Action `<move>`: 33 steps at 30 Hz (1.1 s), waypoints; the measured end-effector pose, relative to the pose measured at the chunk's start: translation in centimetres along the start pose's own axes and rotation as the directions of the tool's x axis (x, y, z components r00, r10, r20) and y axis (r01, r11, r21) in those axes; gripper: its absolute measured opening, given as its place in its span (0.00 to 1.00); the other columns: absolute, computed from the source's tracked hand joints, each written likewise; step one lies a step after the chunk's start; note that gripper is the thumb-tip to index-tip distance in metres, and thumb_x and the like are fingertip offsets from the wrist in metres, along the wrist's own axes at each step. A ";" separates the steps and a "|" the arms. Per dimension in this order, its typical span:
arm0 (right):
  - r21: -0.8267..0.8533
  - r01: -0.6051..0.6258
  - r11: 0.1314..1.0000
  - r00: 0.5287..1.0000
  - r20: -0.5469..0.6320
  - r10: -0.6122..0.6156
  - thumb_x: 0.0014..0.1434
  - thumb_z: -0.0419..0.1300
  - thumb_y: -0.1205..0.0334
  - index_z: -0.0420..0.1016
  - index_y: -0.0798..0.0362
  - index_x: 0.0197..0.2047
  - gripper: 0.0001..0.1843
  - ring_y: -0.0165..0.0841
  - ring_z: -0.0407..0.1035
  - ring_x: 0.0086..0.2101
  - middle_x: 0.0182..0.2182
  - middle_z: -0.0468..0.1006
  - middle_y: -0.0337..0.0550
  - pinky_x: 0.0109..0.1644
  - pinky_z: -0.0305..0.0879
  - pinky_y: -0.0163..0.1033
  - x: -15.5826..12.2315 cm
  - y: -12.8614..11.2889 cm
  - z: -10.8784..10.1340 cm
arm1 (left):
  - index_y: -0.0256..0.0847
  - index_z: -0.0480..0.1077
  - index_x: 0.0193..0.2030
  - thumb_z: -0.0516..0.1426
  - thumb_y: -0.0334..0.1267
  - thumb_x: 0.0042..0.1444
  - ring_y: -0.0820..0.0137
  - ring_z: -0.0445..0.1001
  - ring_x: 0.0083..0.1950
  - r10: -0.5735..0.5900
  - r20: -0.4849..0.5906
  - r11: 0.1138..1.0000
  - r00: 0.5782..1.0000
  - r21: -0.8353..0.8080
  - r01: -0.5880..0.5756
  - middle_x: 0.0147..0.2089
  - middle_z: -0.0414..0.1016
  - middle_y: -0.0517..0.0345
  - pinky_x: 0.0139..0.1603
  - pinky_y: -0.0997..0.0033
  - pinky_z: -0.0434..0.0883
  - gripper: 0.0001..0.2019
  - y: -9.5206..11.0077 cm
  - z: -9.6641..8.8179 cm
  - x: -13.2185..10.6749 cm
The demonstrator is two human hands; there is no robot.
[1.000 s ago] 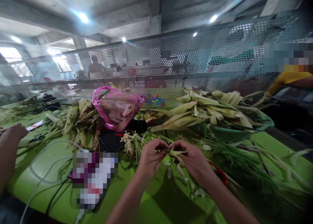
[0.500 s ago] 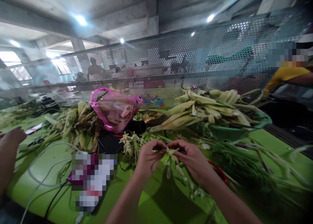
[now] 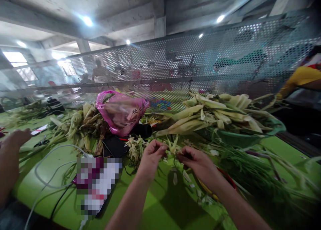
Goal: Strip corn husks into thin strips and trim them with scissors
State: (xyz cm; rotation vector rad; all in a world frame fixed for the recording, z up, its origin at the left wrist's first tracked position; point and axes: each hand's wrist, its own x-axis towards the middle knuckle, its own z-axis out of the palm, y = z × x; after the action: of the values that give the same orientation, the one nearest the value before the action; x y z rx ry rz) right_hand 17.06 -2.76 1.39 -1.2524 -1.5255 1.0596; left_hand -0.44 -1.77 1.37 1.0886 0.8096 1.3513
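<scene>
A small pale-green husk flower [image 3: 173, 145], with pointed strips spreading upward and a thin dark stem below, is held up between my two hands. My left hand [image 3: 152, 156] pinches at its left side, thumb and forefinger together. On the other side, my right hand [image 3: 197, 161] has its fingers closed at the flower's base; its fingertips partly hide what they grip. Beneath them, pale husk scraps [image 3: 187, 176] lie scattered on the green table [image 3: 140, 206]. A cluster of dried husk pieces [image 3: 135, 149] is beside my left hand.
A pink plastic bag [image 3: 120, 114] and a black cylinder [image 3: 144, 130] stand ahead. Corn husks [image 3: 215, 111] fill a green basin [image 3: 240, 139]. Green fronds [image 3: 248, 166] lie right; phone [image 3: 102, 186] and cables left. Co-workers' arms [image 3: 12, 153] show at both sides.
My hands have moved slightly apart, and the flower's strips now stand upright and spread between them. The camera view has shifted a little left.
</scene>
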 end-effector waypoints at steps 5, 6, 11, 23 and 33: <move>0.221 -0.076 0.972 0.997 -0.012 0.080 0.48 0.69 0.50 0.72 0.52 0.27 0.15 0.28 0.59 0.23 0.21 0.67 0.34 0.28 0.56 0.34 -0.2 -1.0 0.2 | 0.38 0.64 0.29 0.65 0.44 0.47 0.77 0.64 0.27 -0.070 0.029 0.987 0.997 -0.140 0.073 0.27 0.67 0.63 0.31 0.76 0.62 0.15 -0.1 0.2 -0.2; 0.278 -0.080 0.957 0.996 -0.015 0.087 0.48 0.69 0.51 0.72 0.52 0.28 0.15 0.27 0.59 0.23 0.20 0.67 0.34 0.27 0.56 0.34 -0.4 -1.2 0.3 | 0.38 0.64 0.29 0.65 0.43 0.47 0.77 0.64 0.27 -0.073 0.033 0.986 0.997 -0.149 0.077 0.27 0.68 0.62 0.31 0.76 0.62 0.15 -0.1 0.2 -0.2; 0.569 -0.091 0.817 0.996 0.069 0.062 0.49 0.71 0.54 0.71 0.53 0.28 0.15 0.24 0.62 0.23 0.30 0.75 0.38 0.29 0.58 0.32 -0.8 -1.4 1.2 | 0.38 0.63 0.29 0.66 0.43 0.46 0.78 0.64 0.27 -0.130 0.077 0.972 0.989 -0.185 0.142 0.26 0.66 0.64 0.29 0.76 0.62 0.16 0.1 0.7 -0.5; 0.356 -0.095 0.930 0.995 0.052 0.082 0.49 0.69 0.47 0.69 0.52 0.28 0.19 0.30 0.68 0.25 0.22 0.72 0.35 0.34 0.63 0.37 -0.8 -1.8 1.5 | 0.37 0.64 0.26 0.66 0.43 0.44 0.80 0.61 0.23 -0.095 0.015 0.995 0.995 -0.042 0.096 0.23 0.68 0.63 0.24 0.78 0.56 0.16 -0.3 0.2 -0.2; 0.300 -0.088 0.950 0.996 0.023 0.085 0.47 0.69 0.45 0.70 0.52 0.30 0.20 0.28 0.66 0.21 0.22 0.72 0.35 0.27 0.62 0.35 -0.2 -0.8 1.0 | 0.39 0.63 0.30 0.69 0.49 0.41 0.77 0.65 0.24 -0.140 0.184 0.989 0.973 0.076 0.128 0.23 0.70 0.63 0.25 0.77 0.57 0.22 -0.6 0.3 0.0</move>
State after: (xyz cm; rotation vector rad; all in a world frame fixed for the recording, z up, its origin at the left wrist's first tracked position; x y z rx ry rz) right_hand 15.95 -3.17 1.84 -1.1088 -1.2672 1.3028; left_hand 0.02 -1.71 0.88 1.1716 0.7753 1.0975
